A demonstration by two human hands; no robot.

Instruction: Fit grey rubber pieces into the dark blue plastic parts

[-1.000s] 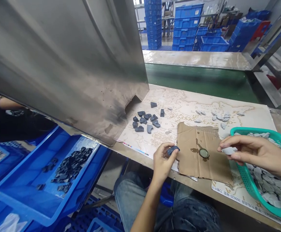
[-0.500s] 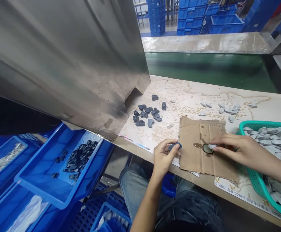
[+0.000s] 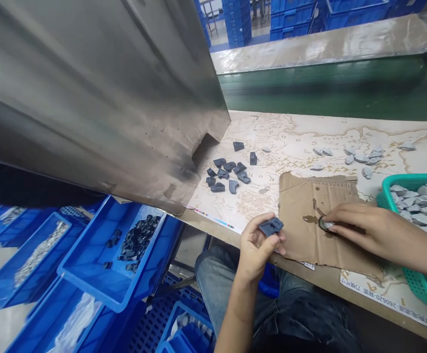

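Observation:
My left hand (image 3: 258, 246) pinches a dark blue plastic piece (image 3: 271, 226) at the table's front edge, flat side up. My right hand (image 3: 360, 230) rests on a sheet of brown cardboard (image 3: 309, 240), its fingertips pressing a small light grey piece (image 3: 328, 225) onto a round metal cap (image 3: 322, 223) that sits in a wet stain. A cluster of several dark blue pieces (image 3: 228, 175) lies on the map-printed paper (image 3: 294, 147) to the left. Light grey pieces (image 3: 360, 156) are scattered farther back.
A green basket (image 3: 386, 191) of grey pieces stands at the right. A large tilted metal sheet (image 3: 99, 93) covers the left. Blue bins (image 3: 99, 279) with dark and grey parts sit below the table. A green conveyor belt (image 3: 331, 88) runs behind.
My right hand left the basket with a grey piece and brought it down onto the round cap. My left hand turned the dark blue piece flat side up. The view shifted downward.

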